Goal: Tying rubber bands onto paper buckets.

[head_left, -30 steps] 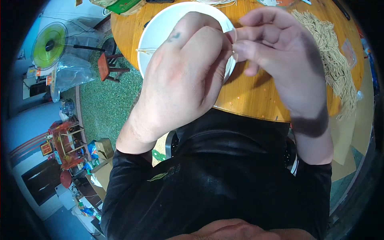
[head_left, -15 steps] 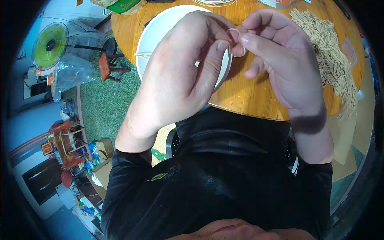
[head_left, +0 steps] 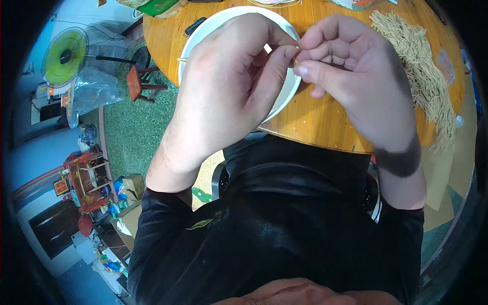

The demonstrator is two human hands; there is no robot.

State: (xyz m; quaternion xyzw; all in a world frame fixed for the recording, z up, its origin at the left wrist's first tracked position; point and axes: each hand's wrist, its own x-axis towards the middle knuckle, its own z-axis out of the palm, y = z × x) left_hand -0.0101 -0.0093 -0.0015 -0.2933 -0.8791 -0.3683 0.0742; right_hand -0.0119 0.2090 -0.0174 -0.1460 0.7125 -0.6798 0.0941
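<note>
My left hand [head_left: 223,96] is closed in a pinch over the white basin [head_left: 287,96], thumb against forefinger. Close beside it on the right, my right hand [head_left: 363,84] pinches too, its fingertips almost touching the left ones. A thin beige cord [head_left: 298,48] runs between the two pinches; only a tiny bit shows, and the fingers hide the rest. Another pale cord end [head_left: 182,60] lies over the basin's left rim. To the right of my right hand, a thick bundle of beige cords [head_left: 419,61] is spread on the table.
The round wooden table [head_left: 317,127] holds a small black object [head_left: 195,26] left of the basin, a green bag [head_left: 155,7] and a coil of white cord [head_left: 272,3] at the back. A red-brown stool [head_left: 136,84] and a green fan [head_left: 65,57] stand to the left.
The cord loop that showed between my hands is now almost out of sight. Both hands have come closer together, the right one shifting slightly left. The basin appears slightly further right.
</note>
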